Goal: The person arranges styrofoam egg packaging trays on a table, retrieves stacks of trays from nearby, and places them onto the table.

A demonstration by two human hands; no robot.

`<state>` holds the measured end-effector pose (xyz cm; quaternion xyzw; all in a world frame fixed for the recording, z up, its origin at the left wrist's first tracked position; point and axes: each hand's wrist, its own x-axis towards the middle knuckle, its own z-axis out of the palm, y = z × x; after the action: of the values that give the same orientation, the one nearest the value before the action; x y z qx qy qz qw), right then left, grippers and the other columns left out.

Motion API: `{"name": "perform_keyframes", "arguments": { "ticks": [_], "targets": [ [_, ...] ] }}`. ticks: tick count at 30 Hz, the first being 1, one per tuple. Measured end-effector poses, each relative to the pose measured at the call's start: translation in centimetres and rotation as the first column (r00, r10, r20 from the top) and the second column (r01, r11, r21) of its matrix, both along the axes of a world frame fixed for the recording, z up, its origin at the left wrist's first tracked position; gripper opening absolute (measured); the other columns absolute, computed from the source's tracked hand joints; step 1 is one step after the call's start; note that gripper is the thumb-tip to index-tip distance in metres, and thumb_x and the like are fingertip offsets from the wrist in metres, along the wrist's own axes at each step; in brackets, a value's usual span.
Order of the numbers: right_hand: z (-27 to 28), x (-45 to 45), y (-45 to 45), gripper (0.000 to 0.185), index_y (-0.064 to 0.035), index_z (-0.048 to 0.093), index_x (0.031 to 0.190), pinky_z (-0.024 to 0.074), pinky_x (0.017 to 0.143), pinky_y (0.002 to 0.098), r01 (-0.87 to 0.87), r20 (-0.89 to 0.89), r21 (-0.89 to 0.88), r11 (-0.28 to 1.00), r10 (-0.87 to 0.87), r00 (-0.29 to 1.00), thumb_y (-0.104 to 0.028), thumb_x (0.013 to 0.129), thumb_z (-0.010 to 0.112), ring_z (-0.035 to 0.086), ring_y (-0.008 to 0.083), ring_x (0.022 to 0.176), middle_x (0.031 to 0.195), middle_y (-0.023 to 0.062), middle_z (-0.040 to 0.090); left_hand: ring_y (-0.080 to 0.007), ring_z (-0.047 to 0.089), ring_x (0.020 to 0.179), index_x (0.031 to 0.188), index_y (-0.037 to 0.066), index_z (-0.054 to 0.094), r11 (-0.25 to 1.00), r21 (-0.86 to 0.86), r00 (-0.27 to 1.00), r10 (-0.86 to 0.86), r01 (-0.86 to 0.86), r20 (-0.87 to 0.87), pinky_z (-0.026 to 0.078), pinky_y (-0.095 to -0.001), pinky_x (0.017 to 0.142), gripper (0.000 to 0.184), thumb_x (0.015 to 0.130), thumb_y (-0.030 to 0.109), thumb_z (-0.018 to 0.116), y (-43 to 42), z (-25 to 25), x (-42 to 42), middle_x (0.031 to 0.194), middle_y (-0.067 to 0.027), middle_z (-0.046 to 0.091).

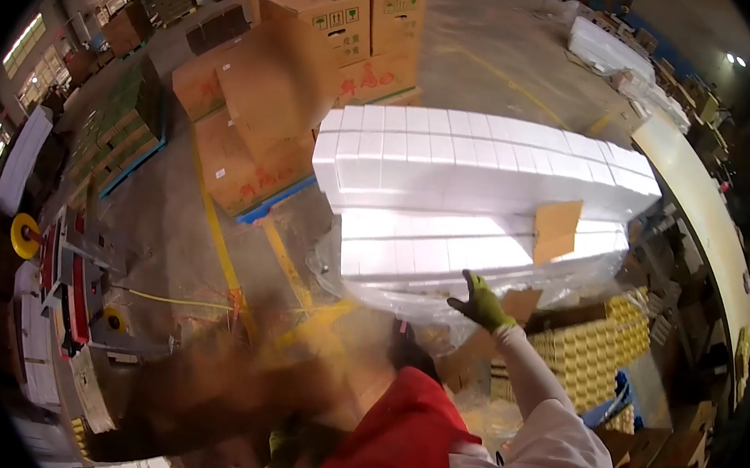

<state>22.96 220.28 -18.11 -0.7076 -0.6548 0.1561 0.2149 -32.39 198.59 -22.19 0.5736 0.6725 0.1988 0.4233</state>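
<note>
My right hand [483, 304], in a yellow-green work glove, reaches forward with its fingers spread. It holds nothing and is close to the front edge of the white foam blocks [422, 254], which are packed in rows in clear plastic wrap. A loose piece of brown cardboard [556, 232] stands on those blocks. Low in the view, my left hand [285, 449], gloved too, is at the edge of a large brown cardboard piece [219, 390]. Motion smears the cardboard and hides most of the left fingers, but the hand appears to grip it.
Brown cartons [339, 30] are stacked on a blue pallet [274, 210] ahead to the left. Yellow egg-crate trays [593, 342] lie to my right. At left stands a red and grey machine [76, 288]. A yellow cable [177, 300] crosses the floor near yellow lines.
</note>
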Motion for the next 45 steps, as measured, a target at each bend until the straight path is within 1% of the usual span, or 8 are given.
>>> {"name": "perform_keyframes", "arguments": {
  "ticks": [10, 14, 17, 23, 26, 29, 38, 45],
  "targets": [
    [3.5, 9.2, 45.4, 0.082, -0.0142, 0.044, 0.150, 0.0248, 0.115, 0.0638, 0.136, 0.373, 0.098, 0.986, -0.163, 0.913, -0.061, 0.086, 0.065, 0.030, 0.0422, 0.146, 0.157, 0.0177, 0.040, -0.0346, 0.059, 0.119, 0.134, 0.001, 0.057, 0.843, 0.238, 0.861, -0.409, 0.483, -0.301, 0.046, -0.0437, 0.102, 0.042, 0.098, 0.020, 0.063, 37.0, 12.4, 18.8, 0.127, -0.0204, 0.062],
    [-3.3, 7.6, 40.2, 0.081, -0.0129, 0.052, 0.146, 0.0146, 0.115, 0.0728, 0.091, 0.306, 0.409, 0.908, -0.230, 0.924, -0.063, 0.084, 0.065, 0.022, 0.0514, 0.149, 0.161, 0.0222, 0.032, -0.0341, 0.056, 0.125, 0.135, 0.001, 0.055, 0.718, 0.438, 0.820, -0.333, 0.540, -0.464, 0.042, -0.0427, 0.110, 0.040, 0.097, 0.013, 0.062, 49.4, 12.2, 19.7, 0.131, -0.0182, 0.061],
    [-1.1, 6.2, 31.4, 0.083, -0.0124, 0.046, 0.150, 0.0133, 0.115, 0.0739, 0.083, 0.244, 0.248, 0.965, -0.145, 0.959, -0.066, 0.088, 0.058, 0.020, 0.0525, 0.149, 0.163, 0.0243, 0.027, -0.0323, 0.051, 0.132, 0.141, -0.002, 0.048, 0.932, 0.358, 0.980, -0.024, -0.050, 0.199, 0.039, -0.0414, 0.113, 0.054, 0.092, 0.013, 0.065, 56.7, 11.2, 19.6, 0.141, -0.0188, 0.054],
    [-1.3, 6.1, 12.1, 0.074, -0.0063, 0.054, 0.141, 0.0323, 0.113, 0.0591, 0.163, -0.122, 0.164, 0.973, -0.144, 0.982, -0.039, 0.080, 0.079, 0.041, 0.0439, 0.138, 0.142, 0.0223, 0.052, -0.0357, 0.048, 0.135, 0.147, -0.005, 0.038, 0.973, 0.212, 0.995, 0.094, -0.085, -0.030, 0.039, -0.0438, 0.113, 0.080, 0.085, 0.030, 0.075, 61.9, -2.7, 15.6, 0.145, -0.0244, 0.047],
    [1.5, 9.9, 9.6, 0.075, -0.0097, 0.047, 0.146, 0.0364, 0.111, 0.0513, 0.850, -0.399, 0.103, 0.517, -0.761, 0.511, -0.044, 0.085, 0.074, 0.043, 0.0377, 0.135, 0.144, 0.0183, 0.049, -0.0374, 0.046, 0.136, 0.150, -0.007, 0.033, 0.989, 0.106, 0.973, 0.120, -0.101, -0.195, 0.039, -0.0450, 0.113, 0.095, 0.082, 0.039, 0.080, 57.4, -11.3, 15.1, 0.147, -0.0272, 0.044],
    [-5.6, 15.5, 10.0, 0.074, -0.0196, 0.040, 0.153, 0.0382, 0.111, 0.0438, 0.724, -0.721, -0.649, 0.234, -0.492, -0.488, -0.060, 0.094, 0.061, 0.041, 0.0273, 0.137, 0.148, 0.0111, 0.044, -0.0376, 0.047, 0.133, 0.151, -0.009, 0.030, 0.977, 0.058, 0.932, 0.215, -0.207, -0.293, 0.041, -0.0452, 0.111, 0.101, 0.081, 0.042, 0.084, 53.2, -17.7, 13.8, 0.147, -0.0282, 0.044],
    [-12.0, 14.7, 13.4, 0.065, -0.0065, 0.043, 0.141, 0.0536, 0.084, 0.0310, 0.880, -0.819, -0.452, 0.146, -0.460, -0.344, -0.012, 0.088, 0.080, 0.061, 0.0190, 0.102, 0.120, 0.0077, 0.060, -0.0282, 0.060, 0.115, 0.149, -0.007, 0.033, 0.924, -0.098, 0.798, 0.370, -0.370, 0.476, 0.051, -0.0357, 0.099, 0.068, 0.093, 0.009, 0.069, 55.7, -19.0, 11.7, 0.137, -0.0200, 0.052],
    [-18.2, 12.5, 12.1, 0.064, -0.0062, 0.043, 0.146, 0.0535, 0.076, 0.0261, 0.829, -0.846, -0.501, 0.250, -0.343, -0.408, -0.023, 0.094, 0.075, 0.062, 0.0154, 0.099, 0.118, 0.0071, 0.061, -0.0339, 0.060, 0.119, 0.146, -0.008, 0.039, 0.994, 0.048, 0.986, 0.100, -0.095, -0.134, 0.052, -0.0413, 0.099, 0.071, 0.091, 0.020, 0.074, 61.7, -10.8, 17.1, 0.139, -0.0245, 0.054]
  ]
}}
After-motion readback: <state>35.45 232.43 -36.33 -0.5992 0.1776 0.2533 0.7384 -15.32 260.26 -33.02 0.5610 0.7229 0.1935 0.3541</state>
